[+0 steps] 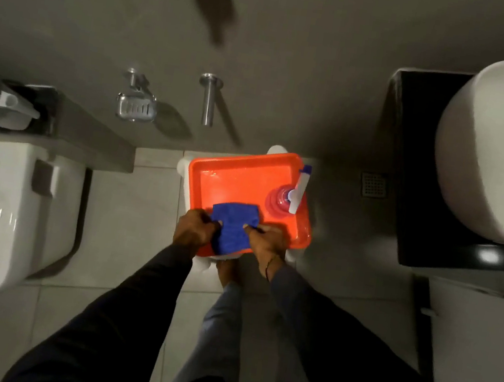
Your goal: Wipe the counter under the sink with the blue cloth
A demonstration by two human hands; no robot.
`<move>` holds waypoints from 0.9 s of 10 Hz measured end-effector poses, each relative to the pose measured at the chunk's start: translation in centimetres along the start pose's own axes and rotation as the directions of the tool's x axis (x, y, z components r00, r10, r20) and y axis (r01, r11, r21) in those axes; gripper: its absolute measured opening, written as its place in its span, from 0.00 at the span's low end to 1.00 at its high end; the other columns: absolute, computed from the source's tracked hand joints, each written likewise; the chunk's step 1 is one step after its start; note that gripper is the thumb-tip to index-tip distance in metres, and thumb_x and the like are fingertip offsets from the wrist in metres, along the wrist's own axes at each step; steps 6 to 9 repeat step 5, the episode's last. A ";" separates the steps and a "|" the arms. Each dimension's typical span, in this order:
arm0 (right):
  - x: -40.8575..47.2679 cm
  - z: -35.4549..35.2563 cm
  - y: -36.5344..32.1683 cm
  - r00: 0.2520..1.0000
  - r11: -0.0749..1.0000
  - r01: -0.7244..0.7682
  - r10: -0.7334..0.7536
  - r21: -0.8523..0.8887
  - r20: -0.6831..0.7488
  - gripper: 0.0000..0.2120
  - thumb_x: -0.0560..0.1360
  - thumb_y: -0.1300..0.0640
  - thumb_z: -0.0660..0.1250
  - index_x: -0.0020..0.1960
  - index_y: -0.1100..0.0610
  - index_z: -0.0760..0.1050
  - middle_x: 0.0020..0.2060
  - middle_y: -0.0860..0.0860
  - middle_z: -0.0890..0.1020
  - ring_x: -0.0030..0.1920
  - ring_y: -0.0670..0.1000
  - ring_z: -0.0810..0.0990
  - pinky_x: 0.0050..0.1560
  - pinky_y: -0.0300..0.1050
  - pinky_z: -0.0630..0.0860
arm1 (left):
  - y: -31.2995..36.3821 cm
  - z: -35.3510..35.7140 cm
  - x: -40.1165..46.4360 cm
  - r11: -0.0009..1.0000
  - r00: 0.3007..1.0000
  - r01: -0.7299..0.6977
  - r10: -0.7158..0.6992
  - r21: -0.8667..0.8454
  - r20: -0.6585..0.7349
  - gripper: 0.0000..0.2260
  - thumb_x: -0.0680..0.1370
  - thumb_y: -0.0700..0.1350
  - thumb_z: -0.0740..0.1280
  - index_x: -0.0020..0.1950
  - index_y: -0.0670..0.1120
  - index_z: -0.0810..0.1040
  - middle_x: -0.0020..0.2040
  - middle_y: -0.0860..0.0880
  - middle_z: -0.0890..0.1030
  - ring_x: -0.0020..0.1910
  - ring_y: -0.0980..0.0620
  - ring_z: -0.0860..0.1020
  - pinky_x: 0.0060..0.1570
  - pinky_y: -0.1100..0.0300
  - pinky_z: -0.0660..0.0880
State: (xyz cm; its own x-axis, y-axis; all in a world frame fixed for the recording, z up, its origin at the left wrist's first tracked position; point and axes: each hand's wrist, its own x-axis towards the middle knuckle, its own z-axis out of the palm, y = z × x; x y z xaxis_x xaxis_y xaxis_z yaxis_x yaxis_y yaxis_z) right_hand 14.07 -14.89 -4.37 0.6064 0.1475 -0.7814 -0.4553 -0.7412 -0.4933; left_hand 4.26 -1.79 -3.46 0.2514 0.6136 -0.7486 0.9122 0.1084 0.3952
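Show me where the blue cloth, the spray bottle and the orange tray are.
blue cloth [232, 227], head view, middle of the fabric
spray bottle [278, 201], head view, red body
orange tray [232, 181], head view, bare floor of the tray

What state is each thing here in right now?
blue cloth: held over the tray, pinched by both hands
left hand: closed on the cloth
right hand: closed on the cloth
orange tray: level
spray bottle: upright in the tray
sink: empty

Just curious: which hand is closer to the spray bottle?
Right. The right hand grips the blue cloth just below the spray bottle; the left hand is across the cloth, farther away.
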 end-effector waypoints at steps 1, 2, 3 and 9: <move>2.1 1.1 -1.4 0.998 0.997 0.036 -0.039 -0.061 -0.046 0.13 0.74 0.54 0.75 0.51 0.63 0.86 0.49 0.60 0.88 0.44 0.53 0.80 0.52 0.49 0.80 | 0.7 0.2 1.5 0.999 0.997 -0.049 0.051 0.022 -0.051 0.18 0.75 0.53 0.72 0.58 0.42 0.83 0.57 0.40 0.85 0.57 0.38 0.83 0.61 0.47 0.79; 2.6 1.3 -1.7 0.998 0.997 0.037 -0.040 -0.068 -0.044 0.11 0.74 0.57 0.74 0.54 0.63 0.85 0.52 0.60 0.87 0.48 0.55 0.83 0.53 0.47 0.80 | 1.3 0.1 2.0 0.993 0.995 -0.084 0.088 0.078 -0.049 0.17 0.77 0.51 0.69 0.59 0.41 0.82 0.58 0.38 0.84 0.56 0.36 0.83 0.59 0.44 0.80; 2.3 0.7 -1.7 0.999 0.999 0.019 -0.020 -0.032 -0.037 0.12 0.74 0.61 0.73 0.56 0.62 0.85 0.55 0.58 0.87 0.54 0.56 0.84 0.55 0.44 0.78 | 1.9 0.1 1.4 0.977 0.994 -0.106 0.111 0.184 -0.017 0.18 0.78 0.50 0.68 0.62 0.40 0.78 0.59 0.38 0.83 0.56 0.35 0.83 0.58 0.43 0.80; -1.2 -6.3 0.1 0.977 0.971 0.176 -0.192 -0.161 -0.093 0.08 0.73 0.62 0.70 0.49 0.62 0.85 0.50 0.61 0.88 0.55 0.61 0.85 0.57 0.51 0.81 | 3.9 -0.2 -3.0 0.845 0.956 -0.246 0.292 0.474 -0.025 0.20 0.81 0.49 0.63 0.68 0.37 0.71 0.66 0.36 0.75 0.62 0.34 0.78 0.60 0.44 0.77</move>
